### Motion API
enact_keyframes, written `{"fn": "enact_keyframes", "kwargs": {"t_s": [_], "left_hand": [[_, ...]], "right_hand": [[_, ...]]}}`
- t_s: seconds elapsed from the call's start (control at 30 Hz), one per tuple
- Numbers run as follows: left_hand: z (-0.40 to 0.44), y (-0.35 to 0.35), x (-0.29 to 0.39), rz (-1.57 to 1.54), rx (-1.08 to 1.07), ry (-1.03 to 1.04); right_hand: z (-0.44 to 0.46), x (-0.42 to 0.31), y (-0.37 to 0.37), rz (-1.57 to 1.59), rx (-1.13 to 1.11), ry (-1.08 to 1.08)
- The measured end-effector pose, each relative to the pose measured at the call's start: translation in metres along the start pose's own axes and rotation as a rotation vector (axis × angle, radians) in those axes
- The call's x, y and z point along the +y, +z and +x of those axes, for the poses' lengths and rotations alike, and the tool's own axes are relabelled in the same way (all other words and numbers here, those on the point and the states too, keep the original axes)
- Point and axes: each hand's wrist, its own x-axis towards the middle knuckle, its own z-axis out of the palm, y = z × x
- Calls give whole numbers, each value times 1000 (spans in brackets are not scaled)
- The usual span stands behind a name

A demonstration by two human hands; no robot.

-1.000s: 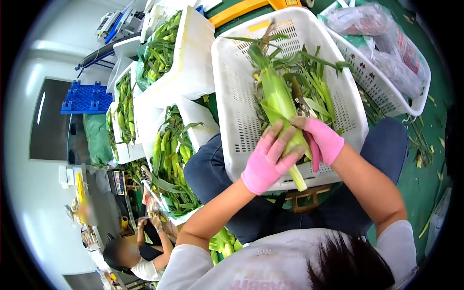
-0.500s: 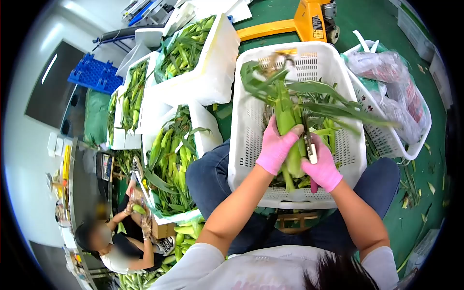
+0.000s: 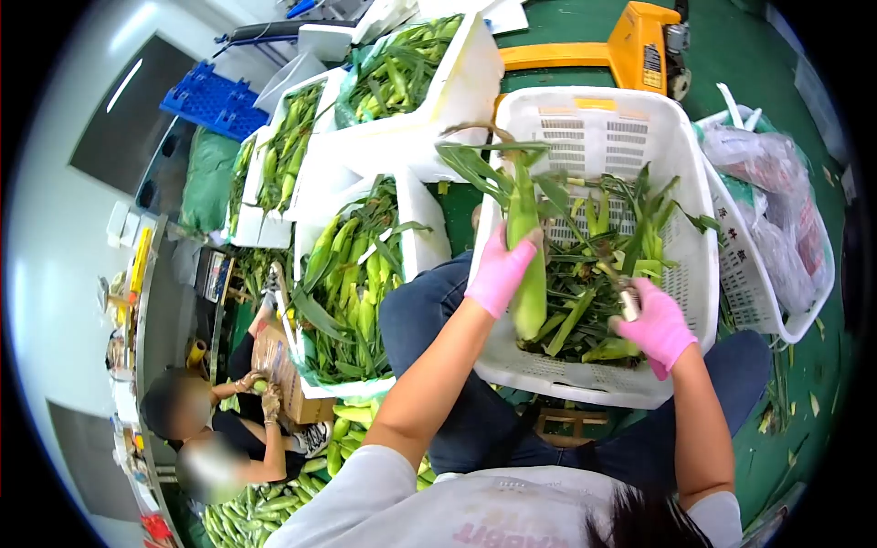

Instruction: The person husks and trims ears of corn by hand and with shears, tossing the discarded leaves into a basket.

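Note:
My left hand (image 3: 504, 265), in a pink glove with bare fingertips, is wrapped round a green corn ear (image 3: 525, 269) held upright over the left side of the white basket (image 3: 585, 388). Long leaves and brown silk hang from the ear's top. My right hand (image 3: 656, 327), gloved the same way, grips a cutting tool (image 3: 628, 297) with a pale handle; its blades point up and left, apart from the ear. Cut leaves and husk ends (image 3: 575, 310) lie in the basket below both hands.
Foam boxes of corn (image 3: 352, 283) stand at the left. A co-worker (image 3: 228, 429) sits at the lower left beside piled ears (image 3: 265, 511). At the right is a basket of plastic bags (image 3: 776, 210); behind stands a yellow pallet jack (image 3: 635, 50).
My right hand has moved right and down with the tool, away from the corn ear. My left hand has shifted the ear to the basket's left side. The camera view has also shifted.

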Motion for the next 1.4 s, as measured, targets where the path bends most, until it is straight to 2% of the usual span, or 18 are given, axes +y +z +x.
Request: {"fn": "enact_keyframes", "kwargs": {"t_s": [0.07, 0.13, 0.2, 0.23, 0.33, 0.5, 0.6, 0.63, 0.73, 0.77, 0.87, 0.9, 1.0, 1.13, 1.17, 1.27, 1.33, 1.4], "left_hand": [[-16, 13, 8, 134, -5, 44], [-26, 15, 9, 287, -64, 5], [-43, 24, 21, 508, -73, 34], [-53, 31, 36, 653, -95, 43], [-57, 26, 32, 584, -315, -33], [-56, 6, 55, 119, -656, -339], [-42, -21, 54, -137, -971, -458], [-41, -29, 45, -193, -1013, -449], [-63, -38, 25, -697, -838, -480], [-68, -39, 22, -884, -826, -517], [-65, -35, 16, -822, -1017, -616], [-75, -29, 20, -790, -878, -710], [-78, -16, 6, -756, -1056, -813], [-99, -33, 2, -729, -986, -782], [-106, -44, 9, -669, -1007, -712], [-167, -104, 27, -658, -587, -446], [-225, -164, 20, -528, -263, -272], [-302, -216, 10, -297, 243, -362]], "right_hand": [[-2, -6, 9, 332, -78, -122], [2, -11, 20, 475, -92, -205], [2, -21, 13, 480, -213, -115], [3, -19, 13, 492, -169, -200], [1, -9, 18, 514, -49, -377], [-12, -11, 14, 373, -37, -516], [-23, -26, 1, 542, -338, -251], [-30, -34, 0, 845, -412, -140], [-33, -42, -10, 789, -553, -130], [-31, -35, -4, 841, -595, -239], [-25, -20, 19, 889, -627, -357], [-17, -15, 22, 705, -642, -523], [-21, -13, 16, 622, -664, -501], [-30, -25, 5, 501, -659, -345], [-34, -27, 11, 697, -581, -250], [-30, -24, 37, 1008, -327, -66], [-21, -8, 50, 1451, -371, -10], [-22, -16, 45, 1648, -408, 202]]}}
